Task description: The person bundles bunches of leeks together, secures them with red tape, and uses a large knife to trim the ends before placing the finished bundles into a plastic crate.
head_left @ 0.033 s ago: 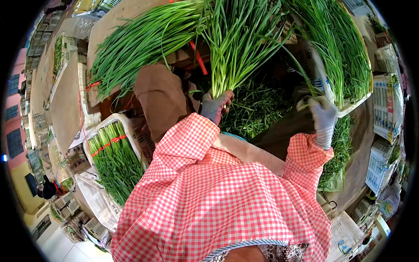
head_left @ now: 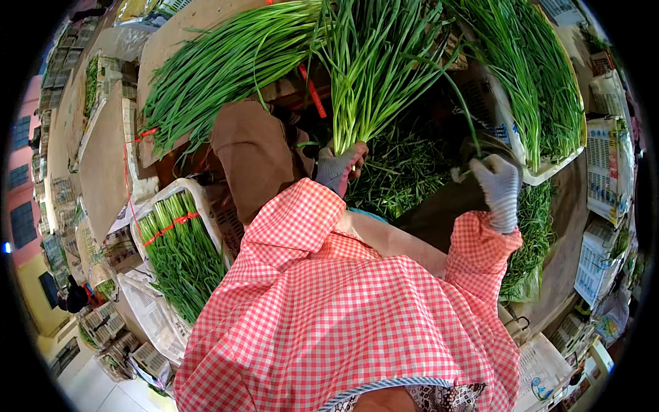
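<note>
- The right hand (head_left: 500, 182), in a pale striped glove, has shifted slightly left and drawn a little away from the rim of the white crate (head_left: 549, 169) since the earlier frame.
- A long loose leaf (head_left: 460, 97) that ran down to this hand in a fairly straight line now bends in an arc, its lower end near the fingertips.
- The left hand (head_left: 336, 169) and the bunch of garlic chives (head_left: 364, 89) look unchanged in place.
- Left fingers are curled closed around the pale stem ends of that bunch; the leaves fan upward and away from the body, above a dark heap of cut greens (head_left: 405, 168).
- Right fingers are bent, pointing left; a blurred pale wisp (head_left: 458, 174) shows just beside their tips. Whether they pinch it or the leaf, I cannot tell.
- The left forearm is mostly hidden by the red-and-white checked smock (head_left: 343, 295), its hand just right of the brown-trousered knee (head_left: 250, 154). The right forearm rises from the lower right, wrist bent so the hand leans left.
- More chives (head_left: 233, 72) lie at upper left; a red-banded bundle (head_left: 175, 237) sits in a white tray (head_left: 211, 206) at lower left.
</note>
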The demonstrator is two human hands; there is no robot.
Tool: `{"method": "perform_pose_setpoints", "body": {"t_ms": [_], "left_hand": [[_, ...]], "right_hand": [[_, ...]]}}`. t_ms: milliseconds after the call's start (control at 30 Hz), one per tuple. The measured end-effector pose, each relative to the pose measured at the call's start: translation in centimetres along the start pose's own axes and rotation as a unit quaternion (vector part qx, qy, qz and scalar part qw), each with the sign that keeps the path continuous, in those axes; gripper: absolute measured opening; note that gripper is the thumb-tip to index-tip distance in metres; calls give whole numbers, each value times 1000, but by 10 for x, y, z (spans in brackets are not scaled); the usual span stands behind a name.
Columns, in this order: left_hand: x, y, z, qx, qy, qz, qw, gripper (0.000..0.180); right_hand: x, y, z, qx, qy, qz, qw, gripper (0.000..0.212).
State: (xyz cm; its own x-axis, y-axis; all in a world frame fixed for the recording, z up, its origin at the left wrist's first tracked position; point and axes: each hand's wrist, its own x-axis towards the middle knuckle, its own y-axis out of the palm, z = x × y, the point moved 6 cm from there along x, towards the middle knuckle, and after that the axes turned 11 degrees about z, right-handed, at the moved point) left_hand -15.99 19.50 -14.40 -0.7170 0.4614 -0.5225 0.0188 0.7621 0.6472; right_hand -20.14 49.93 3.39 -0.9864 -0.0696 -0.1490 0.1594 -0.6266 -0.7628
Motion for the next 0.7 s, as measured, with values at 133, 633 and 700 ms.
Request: {"method": "perform_pose_setpoints", "body": {"t_ms": [133, 633, 700], "left_hand": [[-9, 23, -7, 39, 102, -121, 987, 40], [-21, 43, 4, -103, 134, -51, 984, 34], [-23, 41, 13, -188, 115, -60, 974, 36]], "right_hand": [[5, 61, 48, 21, 24, 153, 988, 31], [43, 151, 101, 187, -42, 211, 959, 29], [43, 152, 92, 209, -21, 215, 954, 26]]}}
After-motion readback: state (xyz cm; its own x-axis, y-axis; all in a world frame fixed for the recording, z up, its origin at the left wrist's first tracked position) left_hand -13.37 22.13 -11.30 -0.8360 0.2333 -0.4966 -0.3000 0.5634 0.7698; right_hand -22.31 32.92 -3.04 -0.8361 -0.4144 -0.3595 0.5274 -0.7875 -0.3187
